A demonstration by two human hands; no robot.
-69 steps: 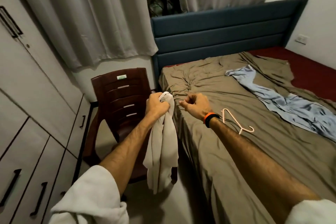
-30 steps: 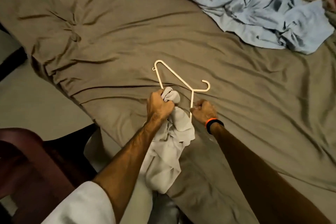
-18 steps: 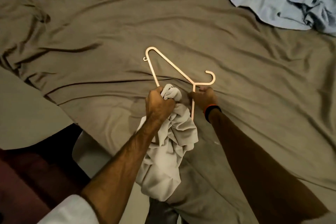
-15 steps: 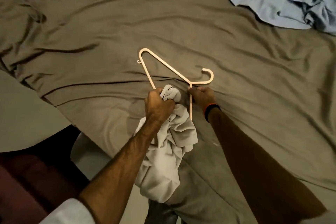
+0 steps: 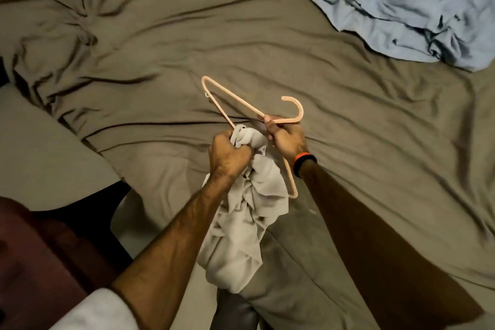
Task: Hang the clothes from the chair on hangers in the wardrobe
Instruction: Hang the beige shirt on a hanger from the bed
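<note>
My left hand (image 5: 229,154) grips the bunched top of a pale grey garment (image 5: 241,236), which hangs down over the bed's edge. My right hand (image 5: 285,136), with an orange and black wristband, holds a pale pink plastic hanger (image 5: 230,96) at its neck, just below the hook. The hanger is lifted off the bed and tilted, its hook pointing right. One hanger arm runs behind the garment and my right wrist. The two hands are close together, almost touching.
A wrinkled olive-brown sheet covers the bed (image 5: 160,35). A crumpled light blue cloth (image 5: 401,0) lies at the bed's upper right. The dark red chair (image 5: 40,262) sits at the lower left, beside the bed. Pale floor shows between chair and bed.
I turned from the chair to the bed with the garment. My right hand closed on the hanger's neck and raised it off the sheet, towards the garment.
</note>
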